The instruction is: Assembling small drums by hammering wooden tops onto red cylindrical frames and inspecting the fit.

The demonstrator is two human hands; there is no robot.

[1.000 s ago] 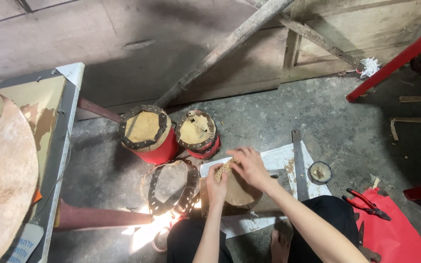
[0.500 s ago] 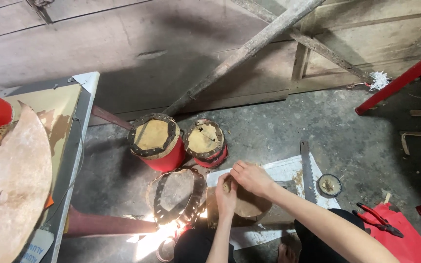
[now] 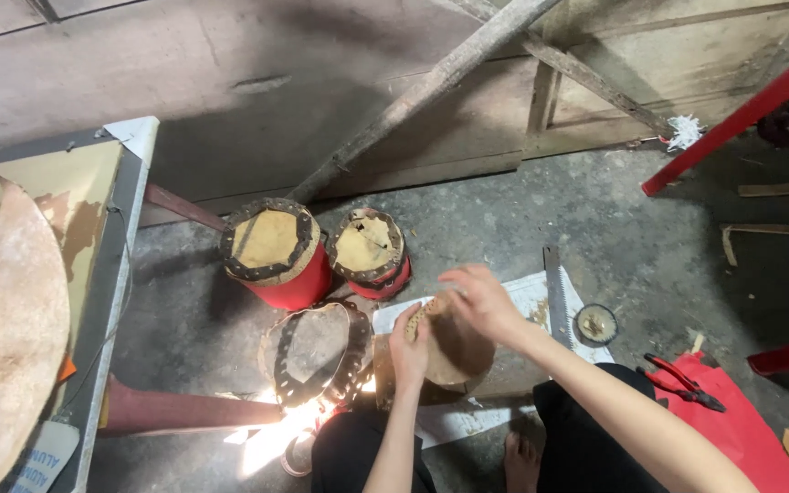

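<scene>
Down low, left hand (image 3: pixel 410 347) gripping the near edge of a round hide (image 3: pixel 454 351), right hand (image 3: pixel 481 301) spread open on its far side, small red drums (image 3: pixel 276 256) beyond to the left.

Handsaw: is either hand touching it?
No. The handsaw lies on the floor right of the right hand; both hands are on the round hide piece.

Two drums (image 3: pixel 276 256) (image 3: pixel 369 253) had red bodies, tan skins, dark brown laced rims; third drum (image 3: pixel 308 351) had a grey-brown skin with a dark rim. Tan round hide (image 3: pixel 454 351) under the hands, mottled brown. Red cloth (image 3: pixel 732 429) on grey concrete floor (image 3: pixel 522 219). Pliers (image 3: pixel 682 382) had red handles. Large pale hide disc (image 3: pixel 2 347) was cream with rusty blotches. Red pole (image 3: pixel 732 123) had a blue end
</scene>
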